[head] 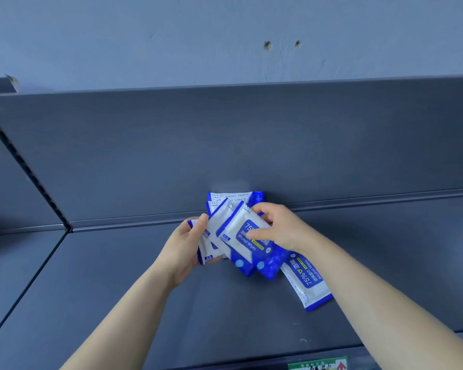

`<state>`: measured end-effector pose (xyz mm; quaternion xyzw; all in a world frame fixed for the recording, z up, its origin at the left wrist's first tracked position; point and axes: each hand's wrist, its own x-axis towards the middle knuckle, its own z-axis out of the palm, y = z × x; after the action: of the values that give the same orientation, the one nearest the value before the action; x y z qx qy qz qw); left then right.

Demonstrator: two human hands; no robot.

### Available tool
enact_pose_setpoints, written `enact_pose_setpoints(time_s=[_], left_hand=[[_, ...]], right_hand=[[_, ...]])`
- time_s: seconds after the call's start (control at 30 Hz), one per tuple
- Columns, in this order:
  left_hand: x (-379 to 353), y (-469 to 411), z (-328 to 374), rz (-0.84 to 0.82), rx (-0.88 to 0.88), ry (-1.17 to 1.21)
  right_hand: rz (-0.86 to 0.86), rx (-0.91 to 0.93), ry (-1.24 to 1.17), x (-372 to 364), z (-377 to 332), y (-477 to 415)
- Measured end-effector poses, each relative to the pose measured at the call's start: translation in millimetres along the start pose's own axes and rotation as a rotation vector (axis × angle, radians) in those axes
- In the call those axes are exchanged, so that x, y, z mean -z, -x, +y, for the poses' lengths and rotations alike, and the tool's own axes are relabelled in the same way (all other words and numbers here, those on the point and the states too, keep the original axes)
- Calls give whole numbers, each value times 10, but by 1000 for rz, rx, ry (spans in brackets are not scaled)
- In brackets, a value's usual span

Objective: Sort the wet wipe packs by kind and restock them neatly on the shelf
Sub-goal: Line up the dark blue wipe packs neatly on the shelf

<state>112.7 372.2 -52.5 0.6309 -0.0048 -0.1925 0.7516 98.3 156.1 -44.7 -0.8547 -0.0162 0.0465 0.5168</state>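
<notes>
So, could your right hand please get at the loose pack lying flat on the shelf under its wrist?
Probably yes: the loose pack lies mostly uncovered on the shelf, just below the right hand, though its fingers grip the front pack.

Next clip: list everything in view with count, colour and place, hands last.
packs: about six, overlap hides the exact count; blue and white; fanned at the back of the shelf, one lying flat to the right.
shelf: one, dark grey, lower view.
back panel: one, dark grey, behind the shelf.
wall: blue-grey, above the panel.
holes: two, dark, in the wall.
label: one, green with a red arrow, bottom edge.
left hand: grips the fan's left side.
right hand: grips the front pack.
</notes>
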Motion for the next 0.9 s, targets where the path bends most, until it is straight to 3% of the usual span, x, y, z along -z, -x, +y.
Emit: enact_pose_setpoints(time_s=[0.13, 0.27, 0.37, 0.43, 0.5, 0.67, 0.9], left_hand=[[53, -38, 10, -158, -48, -348], [22, -95, -149, -18, -48, -428], [96, -123, -275, 29, -26, -421], [134, -148, -318, 40, -21, -390], [144, -172, -332, 32, -20, -381], [104, -191, -352, 49, -1, -369], [9, -174, -353, 116, 8, -305]], right_hand=[[1, 57, 80, 12, -108, -63], [-17, 57, 51, 16, -29, -66], [48, -98, 211, 273, 137, 36], [-12, -268, 489, 406, 266, 147], [-113, -378, 614, 422, 359, 245], [-136, -406, 443, 489, 455, 334], [-36, -316, -287, 756, 391, 494]])
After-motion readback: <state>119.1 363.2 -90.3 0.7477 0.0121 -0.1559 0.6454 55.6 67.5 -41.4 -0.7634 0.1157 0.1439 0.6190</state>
